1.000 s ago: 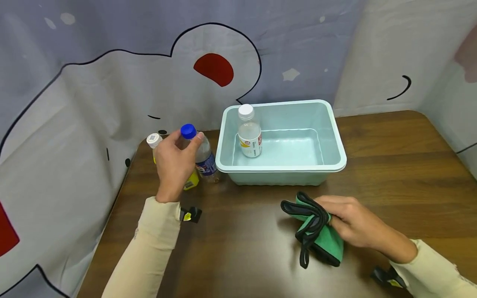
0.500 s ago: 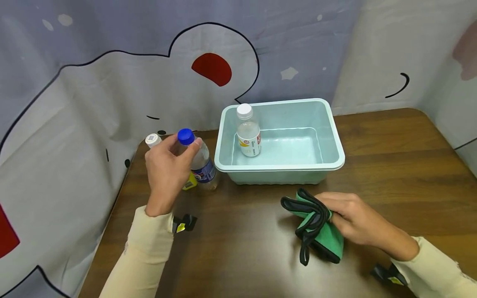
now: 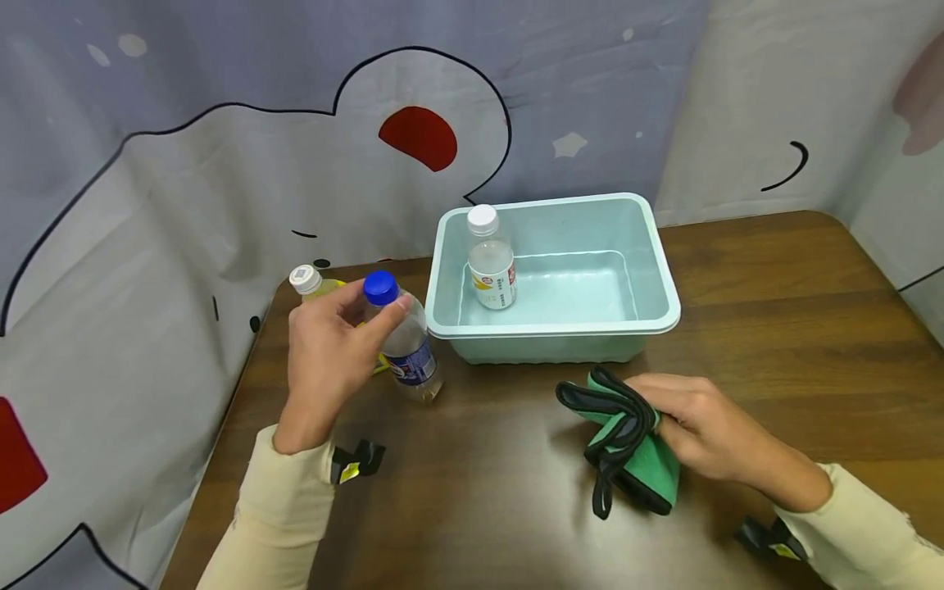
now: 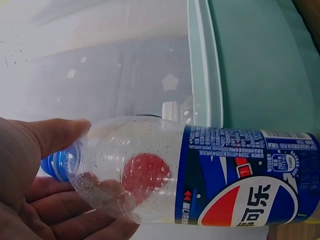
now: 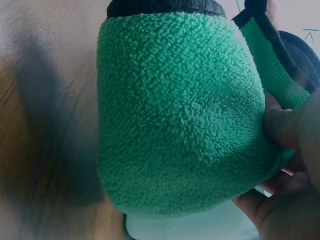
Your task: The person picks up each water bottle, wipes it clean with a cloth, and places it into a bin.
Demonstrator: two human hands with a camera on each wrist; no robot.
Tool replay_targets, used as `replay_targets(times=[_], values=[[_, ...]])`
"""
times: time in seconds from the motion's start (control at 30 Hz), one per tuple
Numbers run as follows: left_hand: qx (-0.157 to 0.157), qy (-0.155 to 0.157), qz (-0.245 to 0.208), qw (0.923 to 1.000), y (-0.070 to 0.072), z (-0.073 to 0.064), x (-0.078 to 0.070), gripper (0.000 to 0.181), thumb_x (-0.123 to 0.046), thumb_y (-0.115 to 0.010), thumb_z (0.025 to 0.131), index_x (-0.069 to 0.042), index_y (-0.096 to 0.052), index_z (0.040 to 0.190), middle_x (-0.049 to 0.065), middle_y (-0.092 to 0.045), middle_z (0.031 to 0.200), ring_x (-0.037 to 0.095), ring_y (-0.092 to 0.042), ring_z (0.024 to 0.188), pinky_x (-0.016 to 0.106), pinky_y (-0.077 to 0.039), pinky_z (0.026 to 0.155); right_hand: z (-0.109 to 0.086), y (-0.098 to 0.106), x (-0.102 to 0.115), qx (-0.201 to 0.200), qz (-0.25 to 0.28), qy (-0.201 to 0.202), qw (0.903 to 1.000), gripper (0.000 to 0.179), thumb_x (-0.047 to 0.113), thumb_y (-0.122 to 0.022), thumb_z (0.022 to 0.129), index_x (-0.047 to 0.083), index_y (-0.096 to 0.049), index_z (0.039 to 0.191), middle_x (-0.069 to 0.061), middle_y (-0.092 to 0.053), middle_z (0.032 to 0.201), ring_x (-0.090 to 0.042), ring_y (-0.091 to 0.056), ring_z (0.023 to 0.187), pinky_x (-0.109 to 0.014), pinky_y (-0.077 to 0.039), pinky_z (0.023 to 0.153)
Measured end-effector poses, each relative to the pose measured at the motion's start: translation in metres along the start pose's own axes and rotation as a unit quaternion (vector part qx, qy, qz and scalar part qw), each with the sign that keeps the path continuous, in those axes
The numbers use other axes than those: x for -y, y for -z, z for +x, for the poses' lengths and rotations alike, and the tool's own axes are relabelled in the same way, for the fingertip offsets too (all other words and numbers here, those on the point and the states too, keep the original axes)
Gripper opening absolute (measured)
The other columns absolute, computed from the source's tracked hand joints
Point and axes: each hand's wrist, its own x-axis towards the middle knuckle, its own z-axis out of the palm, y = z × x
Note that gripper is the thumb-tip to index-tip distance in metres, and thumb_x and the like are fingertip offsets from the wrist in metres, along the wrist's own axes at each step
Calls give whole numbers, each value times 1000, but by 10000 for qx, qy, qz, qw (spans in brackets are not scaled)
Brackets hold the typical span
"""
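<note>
With thumb and fingers around its neck, my left hand (image 3: 324, 356) holds a clear plastic cola bottle (image 3: 409, 352) with a blue cap and blue label. The bottle leans slightly, its cap toward the upper left; whether its base touches the table I cannot tell. In the left wrist view the bottle (image 4: 150, 170) looks drained, with droplets inside. My right hand (image 3: 719, 426) pinches a folded green cloth (image 3: 652, 467) with black edging above the table. The cloth (image 5: 175, 115) fills most of the right wrist view and hides part of the fingers.
A light green plastic tub (image 3: 553, 332) stands at the back, with a clear white-capped bottle (image 3: 492, 270) upright inside at its left. Behind my left hand is a partly hidden yellowish bottle (image 3: 306, 279) with a white cap. A printed curtain (image 3: 184, 213) hangs behind the wooden table (image 3: 479, 483).
My left hand has drawn the cola bottle toward me, away from the yellowish bottle, and its base now lies nearer the front. The right hand with the cloth has hardly moved.
</note>
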Motion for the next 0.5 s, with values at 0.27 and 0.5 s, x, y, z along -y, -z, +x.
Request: replay_targets(times=[0.27,0.5], values=[[251,-47,10,9997,2,-4,-5,25,-29,-83,90,-8,-82,103,10,-65,69,23,-50,64,28,-35,53,1,2,2,-174,71,125,9997,62,-26,-49,68,9,-77,111,-3,-76,109,-5,-69,108,-9,-47,104],[389,-58,-99,9992,4,-6,-10,27,-27,-85,89,-8,-82,107,10,-77,83,22,-57,72,28,-43,60,5,0,2,-536,274,570,9966,61,-28,-50,67,4,-76,112,-7,-76,108,-4,-68,111,-11,-48,107]])
